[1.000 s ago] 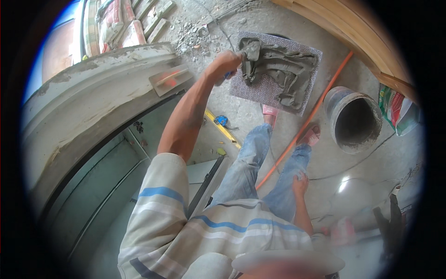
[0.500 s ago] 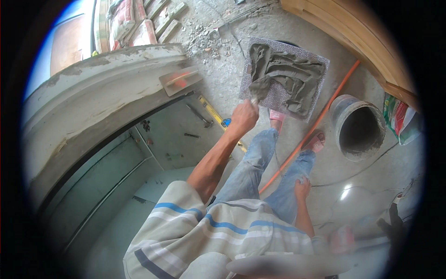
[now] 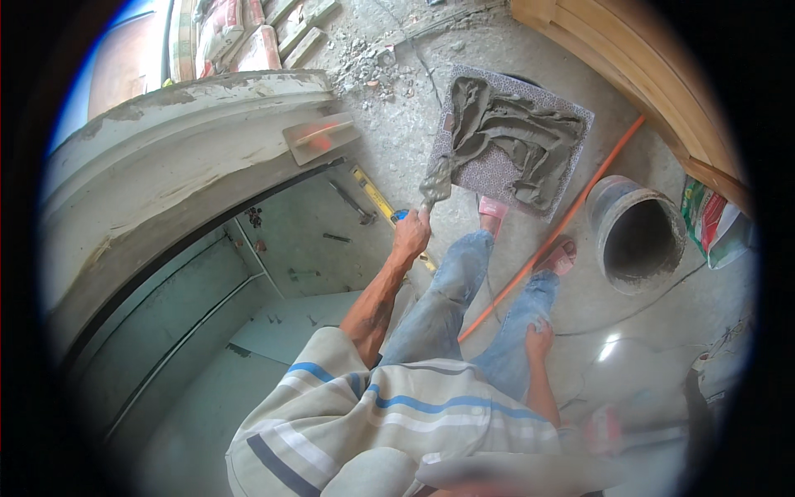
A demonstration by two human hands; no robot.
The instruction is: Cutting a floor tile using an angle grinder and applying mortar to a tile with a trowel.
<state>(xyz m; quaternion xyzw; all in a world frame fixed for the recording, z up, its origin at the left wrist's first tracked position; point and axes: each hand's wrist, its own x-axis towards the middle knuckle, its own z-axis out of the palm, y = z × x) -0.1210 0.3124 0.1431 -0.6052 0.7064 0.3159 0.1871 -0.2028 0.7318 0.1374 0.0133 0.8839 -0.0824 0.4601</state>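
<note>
My left hand is closed around the handle of a small trowel. Grey mortar coats its blade, which is at the near left corner of a speckled tile. Wet mortar lies over much of that tile in thick, uneven ridges, leaving part of the patterned face bare. My right hand rests on my right knee with its fingers loosely apart and nothing visible in them.
A flat plastering trowel lies on the ledge at left. Beside the opening are a yellow spirit level and a hammer. An orange strip crosses the floor near a mortar-stained bucket. Wooden furniture stands far right.
My left hand has drawn the trowel left and toward me, from the mortar on the tile to its near left corner. My right hand stays on the knee.
</note>
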